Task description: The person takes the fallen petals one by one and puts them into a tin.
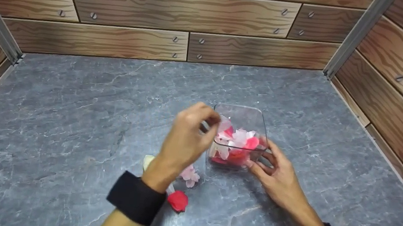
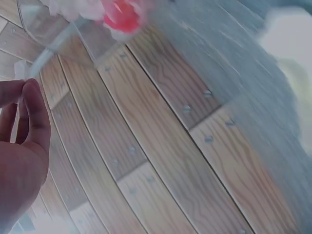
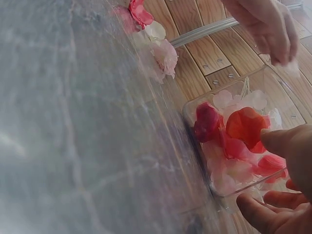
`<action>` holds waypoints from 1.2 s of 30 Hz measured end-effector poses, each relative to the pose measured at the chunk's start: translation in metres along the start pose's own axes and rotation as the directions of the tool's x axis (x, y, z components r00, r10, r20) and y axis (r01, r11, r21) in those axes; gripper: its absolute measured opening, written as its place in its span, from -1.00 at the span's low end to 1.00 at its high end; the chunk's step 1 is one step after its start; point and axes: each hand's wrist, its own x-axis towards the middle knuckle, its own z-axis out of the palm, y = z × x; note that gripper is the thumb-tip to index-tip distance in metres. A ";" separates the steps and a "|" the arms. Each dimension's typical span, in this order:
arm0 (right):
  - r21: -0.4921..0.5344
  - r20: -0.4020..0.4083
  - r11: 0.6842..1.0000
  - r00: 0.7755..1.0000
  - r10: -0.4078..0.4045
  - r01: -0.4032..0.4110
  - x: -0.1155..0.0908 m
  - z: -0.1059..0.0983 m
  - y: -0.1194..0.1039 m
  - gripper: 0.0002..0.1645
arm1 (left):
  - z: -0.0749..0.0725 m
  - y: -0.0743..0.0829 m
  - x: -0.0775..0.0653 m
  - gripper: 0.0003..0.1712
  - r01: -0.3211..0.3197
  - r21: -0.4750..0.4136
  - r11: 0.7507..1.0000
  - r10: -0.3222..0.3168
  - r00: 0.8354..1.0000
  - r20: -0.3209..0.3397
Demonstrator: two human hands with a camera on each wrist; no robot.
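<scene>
A clear square container point(image 1: 241, 112) stands on the grey surface with pink, white and red petals point(image 1: 240, 138) inside. My right hand point(image 1: 281, 175) holds its right side, thumb at the near corner and fingers along the wall. At the container's left rim is my left hand point(image 1: 189, 138), thumb and fingertips together. A small pale petal point(image 3: 292, 67) shows between those fingertips in the right wrist view, and a whitish bit of this petal point(image 2: 20, 69) sticks out above them in the left wrist view.
Beneath my left forearm lie a red petal point(image 1: 178, 201), a light pink flower point(image 1: 191, 177) and a pale yellowish petal point(image 1: 148, 160). Wood-patterned walls point(image 1: 183, 10) with metal corner strips close off the back and sides. Both wrists wear black bands point(image 1: 136, 198).
</scene>
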 end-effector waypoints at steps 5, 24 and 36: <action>0.016 0.000 1.000 1.000 -0.007 0.007 0.000 0.001 0.001 -0.10 | 0.014 0.001 -0.002 -0.84 -0.070 0.121 0.990 0.058 0.993 0.098; -0.012 0.025 1.000 1.000 0.004 -0.004 -0.002 0.001 -0.002 -0.08 | -0.085 -0.042 -0.025 -0.68 0.267 0.458 0.848 -0.479 0.756 0.446; 0.009 0.021 1.000 1.000 -0.005 0.005 -0.001 0.001 -0.002 -0.12 | -0.079 -0.053 -0.034 -0.71 0.435 0.545 0.717 -0.692 0.538 0.481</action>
